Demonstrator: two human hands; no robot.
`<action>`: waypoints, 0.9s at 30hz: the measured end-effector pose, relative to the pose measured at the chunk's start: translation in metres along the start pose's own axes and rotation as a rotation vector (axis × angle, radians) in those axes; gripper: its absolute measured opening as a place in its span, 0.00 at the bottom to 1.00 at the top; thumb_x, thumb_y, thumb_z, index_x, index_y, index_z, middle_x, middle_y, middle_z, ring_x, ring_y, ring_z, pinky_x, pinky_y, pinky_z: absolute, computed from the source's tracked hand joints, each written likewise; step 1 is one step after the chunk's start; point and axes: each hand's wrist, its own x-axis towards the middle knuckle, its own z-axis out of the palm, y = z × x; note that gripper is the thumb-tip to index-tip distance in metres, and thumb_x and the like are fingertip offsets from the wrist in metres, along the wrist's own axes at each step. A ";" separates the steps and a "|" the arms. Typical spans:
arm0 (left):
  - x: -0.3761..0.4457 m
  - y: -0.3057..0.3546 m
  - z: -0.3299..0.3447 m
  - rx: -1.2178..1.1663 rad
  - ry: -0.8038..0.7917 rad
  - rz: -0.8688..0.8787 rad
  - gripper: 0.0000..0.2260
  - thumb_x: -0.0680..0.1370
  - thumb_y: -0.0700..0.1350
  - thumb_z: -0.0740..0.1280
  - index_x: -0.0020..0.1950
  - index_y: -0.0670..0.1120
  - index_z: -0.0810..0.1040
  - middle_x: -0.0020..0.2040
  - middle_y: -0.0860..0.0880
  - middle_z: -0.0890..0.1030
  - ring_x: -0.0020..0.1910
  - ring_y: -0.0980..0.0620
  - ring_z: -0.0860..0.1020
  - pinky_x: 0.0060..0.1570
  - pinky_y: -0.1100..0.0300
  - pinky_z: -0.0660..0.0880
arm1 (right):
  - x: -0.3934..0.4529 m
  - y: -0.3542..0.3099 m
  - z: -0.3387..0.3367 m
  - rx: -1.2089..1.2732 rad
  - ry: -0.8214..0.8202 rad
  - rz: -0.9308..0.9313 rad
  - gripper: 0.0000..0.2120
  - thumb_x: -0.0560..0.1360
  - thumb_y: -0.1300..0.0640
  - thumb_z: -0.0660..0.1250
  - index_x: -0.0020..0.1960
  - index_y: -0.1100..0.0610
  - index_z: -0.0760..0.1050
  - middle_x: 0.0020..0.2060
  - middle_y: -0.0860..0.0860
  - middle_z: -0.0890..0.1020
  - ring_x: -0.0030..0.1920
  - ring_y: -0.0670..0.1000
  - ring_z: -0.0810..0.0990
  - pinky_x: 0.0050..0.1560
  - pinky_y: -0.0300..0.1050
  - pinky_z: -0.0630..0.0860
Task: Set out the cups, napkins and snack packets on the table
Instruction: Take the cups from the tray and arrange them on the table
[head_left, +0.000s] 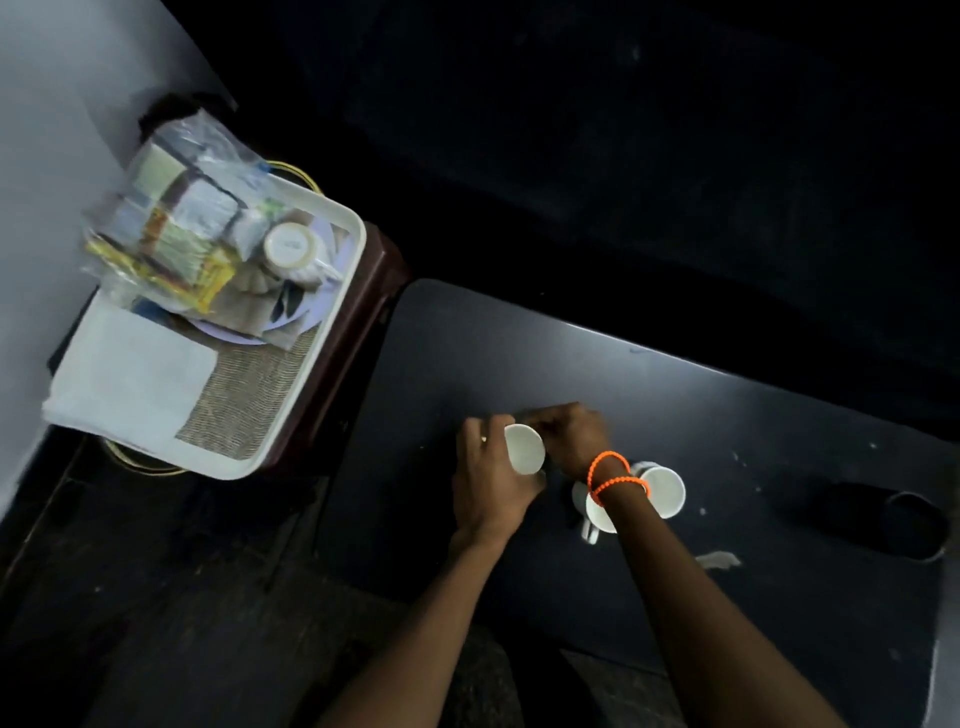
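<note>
Dark matte tabletop (727, 415) in dim light. Left hand (488, 483) and right hand (569, 439) together grip a smooth white cup (524, 449). Two more white cups (667, 491) stand just right of it. Left of it, the white plastic tray (332, 332) holds another cup (291, 247), a crinkled bag of snack packets (171, 228) and folded napkins (130, 379); most remains unset.
</note>
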 end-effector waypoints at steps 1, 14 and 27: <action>-0.004 0.002 0.007 0.016 0.003 0.003 0.30 0.62 0.52 0.82 0.60 0.52 0.74 0.58 0.49 0.73 0.59 0.45 0.76 0.46 0.51 0.79 | 0.000 0.004 -0.002 -0.019 -0.001 0.002 0.09 0.75 0.63 0.72 0.52 0.55 0.88 0.49 0.53 0.89 0.47 0.42 0.80 0.46 0.29 0.71; -0.021 0.024 0.044 0.015 -0.055 0.090 0.30 0.69 0.38 0.79 0.70 0.49 0.77 0.61 0.45 0.73 0.61 0.44 0.76 0.59 0.50 0.78 | -0.003 0.056 -0.028 -0.046 0.032 0.080 0.13 0.77 0.67 0.69 0.53 0.54 0.87 0.53 0.51 0.88 0.54 0.51 0.85 0.57 0.36 0.74; -0.014 0.023 0.034 0.022 -0.216 0.195 0.43 0.70 0.32 0.75 0.80 0.54 0.65 0.69 0.50 0.69 0.68 0.49 0.72 0.64 0.58 0.77 | 0.004 0.059 -0.043 -0.068 0.037 0.177 0.13 0.77 0.69 0.68 0.53 0.56 0.87 0.52 0.54 0.88 0.54 0.54 0.86 0.57 0.37 0.74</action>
